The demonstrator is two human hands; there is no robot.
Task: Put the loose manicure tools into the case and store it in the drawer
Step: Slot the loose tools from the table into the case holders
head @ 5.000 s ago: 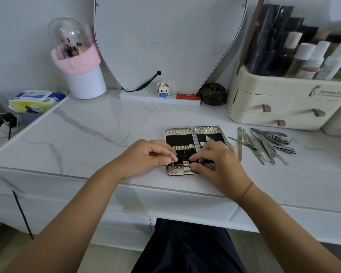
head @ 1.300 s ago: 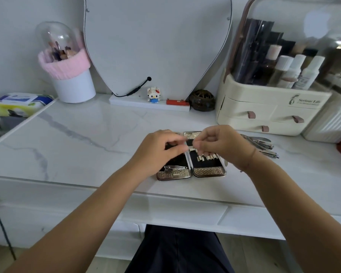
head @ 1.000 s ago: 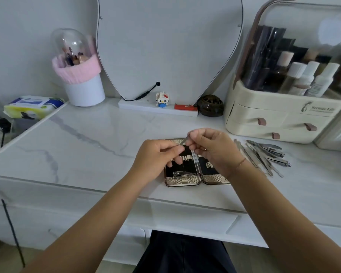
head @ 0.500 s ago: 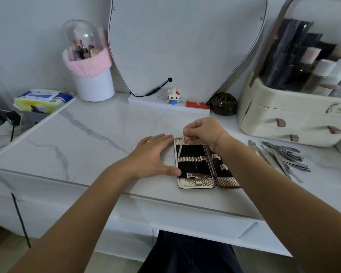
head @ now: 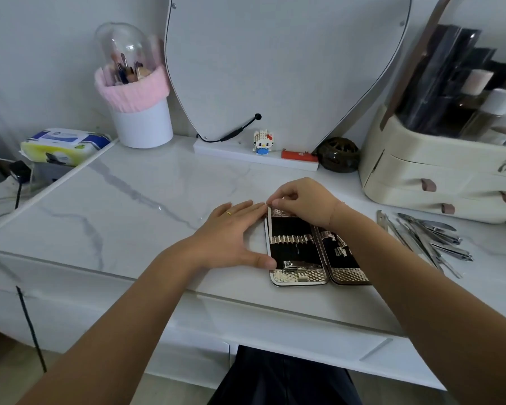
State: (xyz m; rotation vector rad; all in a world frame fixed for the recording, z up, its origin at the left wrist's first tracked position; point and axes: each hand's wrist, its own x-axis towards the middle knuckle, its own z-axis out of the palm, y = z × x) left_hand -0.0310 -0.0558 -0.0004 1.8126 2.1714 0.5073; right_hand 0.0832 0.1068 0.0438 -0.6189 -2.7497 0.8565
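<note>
The manicure case (head: 300, 277) lies open on the marble tabletop, with black lining and gold patterned ends. A nail clipper (head: 297, 265) sits in its left half. My left hand (head: 231, 232) lies flat on the table beside the case, its thumb against the case's left edge. My right hand (head: 301, 200) is over the far left corner of the case, fingertips pinched on a thin metal tool (head: 269, 217) that points down along the left edge. Several loose metal tools (head: 427, 238) lie in a pile to the right of the case.
A cream cosmetics organiser (head: 438, 185) with small drawers stands at the back right. A mirror (head: 275, 68), a small toy figure (head: 263, 141), a dark round ornament (head: 338, 154) and a pink-topped brush holder (head: 140, 112) line the back. Desk drawer fronts (head: 289, 328) run under the tabletop.
A second ago both hands held the thin tool above the case. My left hand has let go and lies flat beside the case; my right hand has lowered the tool to the case's left edge.
</note>
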